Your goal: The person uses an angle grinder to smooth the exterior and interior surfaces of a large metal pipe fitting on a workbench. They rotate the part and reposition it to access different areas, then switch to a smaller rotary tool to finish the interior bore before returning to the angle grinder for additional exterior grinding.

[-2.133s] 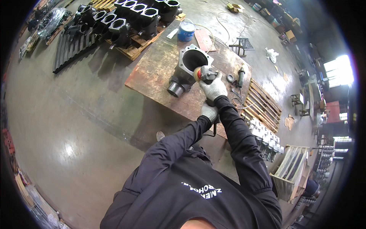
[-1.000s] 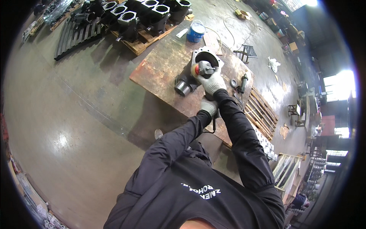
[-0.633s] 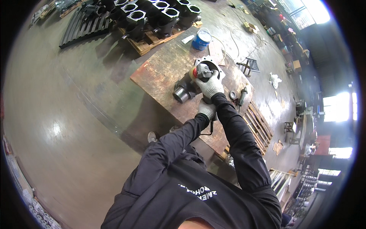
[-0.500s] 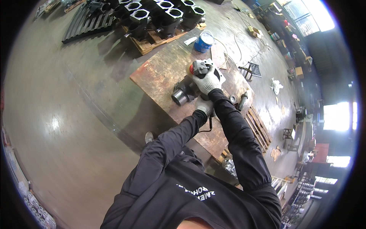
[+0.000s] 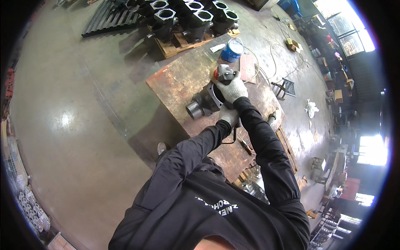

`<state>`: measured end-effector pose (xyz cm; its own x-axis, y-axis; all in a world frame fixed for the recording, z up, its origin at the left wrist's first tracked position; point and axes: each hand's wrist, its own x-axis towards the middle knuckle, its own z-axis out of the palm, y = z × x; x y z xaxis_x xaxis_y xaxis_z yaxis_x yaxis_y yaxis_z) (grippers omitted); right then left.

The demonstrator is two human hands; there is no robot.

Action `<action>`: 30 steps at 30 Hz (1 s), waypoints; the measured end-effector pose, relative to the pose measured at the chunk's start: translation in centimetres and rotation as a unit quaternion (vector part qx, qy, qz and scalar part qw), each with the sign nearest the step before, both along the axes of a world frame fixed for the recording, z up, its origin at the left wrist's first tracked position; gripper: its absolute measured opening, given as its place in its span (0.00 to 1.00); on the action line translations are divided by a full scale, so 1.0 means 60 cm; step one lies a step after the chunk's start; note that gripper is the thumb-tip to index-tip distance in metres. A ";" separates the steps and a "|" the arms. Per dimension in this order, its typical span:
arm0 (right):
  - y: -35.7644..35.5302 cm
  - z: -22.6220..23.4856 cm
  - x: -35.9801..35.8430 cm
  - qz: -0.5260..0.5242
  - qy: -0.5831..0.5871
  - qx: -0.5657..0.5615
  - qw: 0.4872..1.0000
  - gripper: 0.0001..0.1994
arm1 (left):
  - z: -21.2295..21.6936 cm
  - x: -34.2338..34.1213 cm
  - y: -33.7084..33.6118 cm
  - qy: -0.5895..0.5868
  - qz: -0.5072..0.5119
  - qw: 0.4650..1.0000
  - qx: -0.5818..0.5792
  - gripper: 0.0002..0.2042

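Observation:
My gloved right hand (image 5: 234, 89) is closed around the front of a grey angle grinder (image 5: 226, 73), near its head. A red part shows at the grinder's far left side. Behind it, my gloved left hand (image 5: 228, 115) is wrapped round the tool's rear body, mostly hidden by my right forearm. A dark cord hangs below that hand. Under and left of the grinder lies a black cast pipe fitting (image 5: 205, 100) with a bolt-holed flange and a bare metal stub pointing left. Whether the disc touches the casting I cannot tell.
The casting rests on a worn, rust-stained metal tabletop (image 5: 175, 79). A blue bucket (image 5: 232, 51) stands at its far edge beside a reddish board (image 5: 247, 66). A metal tool (image 5: 272, 116) lies at the right. Beyond, several black castings (image 5: 196, 25) fill a wooden pallet (image 5: 166, 49).
The view has shifted, moving the scene rightward. The grinder has moved a little toward the bucket. The flange opening now shows left of my hands; its bright face beyond my right hand no longer shows.

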<state>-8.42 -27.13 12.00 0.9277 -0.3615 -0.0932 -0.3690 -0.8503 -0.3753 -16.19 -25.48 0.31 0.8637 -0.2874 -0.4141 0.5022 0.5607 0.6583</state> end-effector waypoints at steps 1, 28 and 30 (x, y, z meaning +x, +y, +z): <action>0.001 0.006 -0.007 0.014 0.009 -0.012 1.000 0.51 | 0.005 -0.013 -0.002 -0.013 0.012 1.000 0.013 0.17; -0.096 -0.039 0.041 0.015 0.013 0.018 1.000 0.47 | 0.021 0.033 -0.063 0.050 0.002 0.997 -0.061 0.27; -0.087 -0.038 0.036 0.020 0.005 -0.005 1.000 0.46 | 0.022 0.018 -0.057 0.085 0.039 0.989 -0.113 0.26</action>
<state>-6.27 -32.37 9.70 0.9405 -0.3253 -0.0986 -0.3383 -0.8676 -0.3643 -15.09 -28.90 1.64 0.8104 -0.3242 -0.4880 0.5440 0.7254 0.4217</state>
